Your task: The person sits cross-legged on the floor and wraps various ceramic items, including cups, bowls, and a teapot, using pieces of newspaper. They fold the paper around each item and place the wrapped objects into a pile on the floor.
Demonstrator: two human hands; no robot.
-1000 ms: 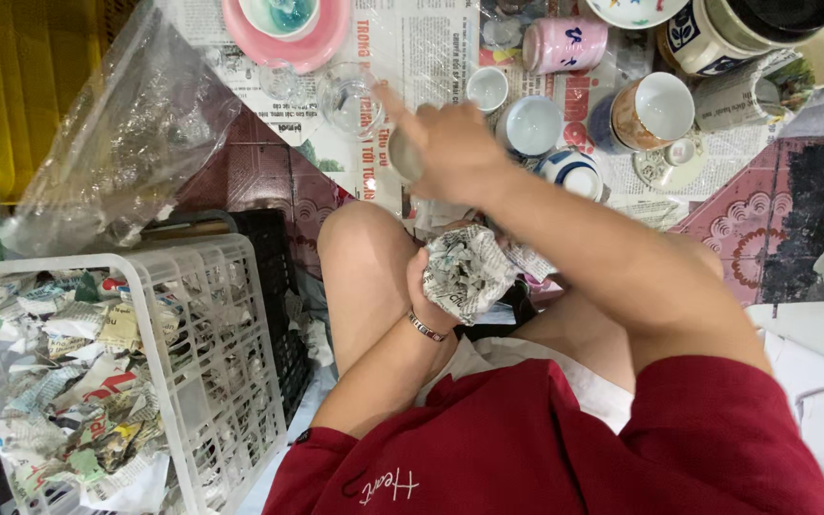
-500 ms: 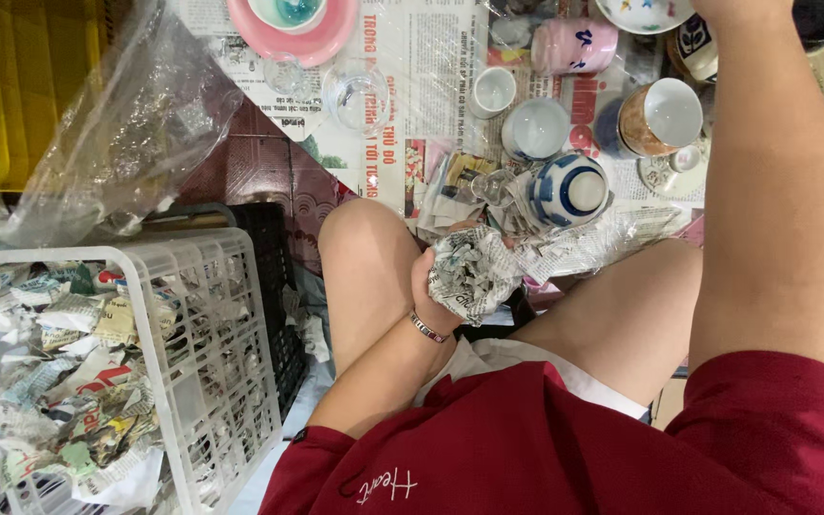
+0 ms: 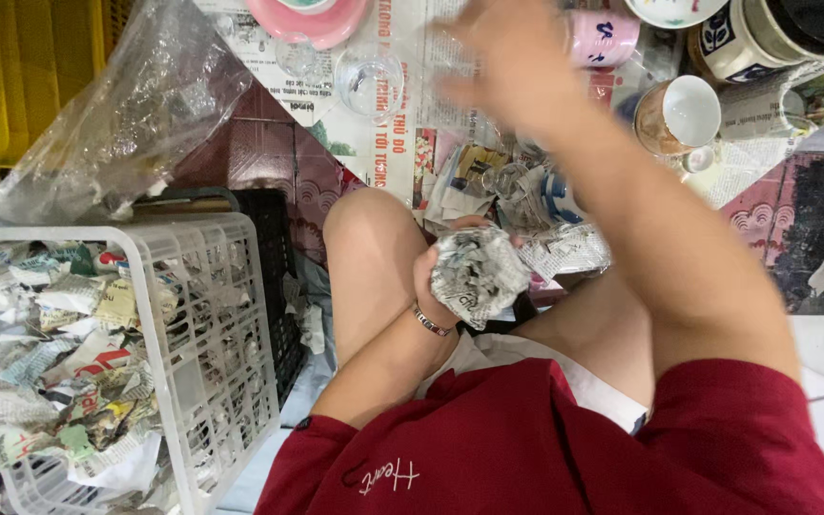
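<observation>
Floor (image 3: 269, 157): dark red patterned tiles. Newspaper sheets (image 3: 388, 143) spread flat over floor at top centre. On newspaper: pink plate (image 3: 307, 19), clear glass (image 3: 369, 81), pink mug (image 3: 603, 38), white cup (image 3: 684, 114), blue-and-white bowl (image 3: 555, 195). Clear plastic bag (image 3: 116, 124) lying on floor, upper left. White plastic basket (image 3: 212, 362) standing at lower left, holding crumpled paper (image 3: 69, 353).
</observation>
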